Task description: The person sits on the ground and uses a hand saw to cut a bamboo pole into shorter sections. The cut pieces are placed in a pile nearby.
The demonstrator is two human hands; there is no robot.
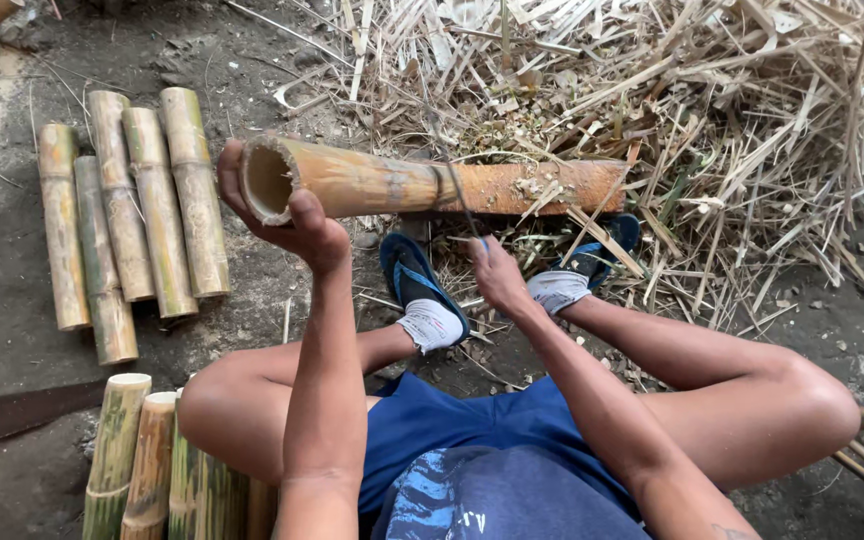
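Bamboo section (422,185), hollow end in left hand (297,225)

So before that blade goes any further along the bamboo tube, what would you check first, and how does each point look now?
1. Left hand has a firm grip on the open end of the bamboo tube: ok.
2. Right hand holds the thin blade against the tube: ok, though the handle is hidden.
3. Left fingers clear of the blade: ok, they sit well apart.
4. Far end of the tube steadied: cannot tell, it lies among the bamboo shavings.
5. Feet in blue sandals directly under the tube: not ok, close below the blade.
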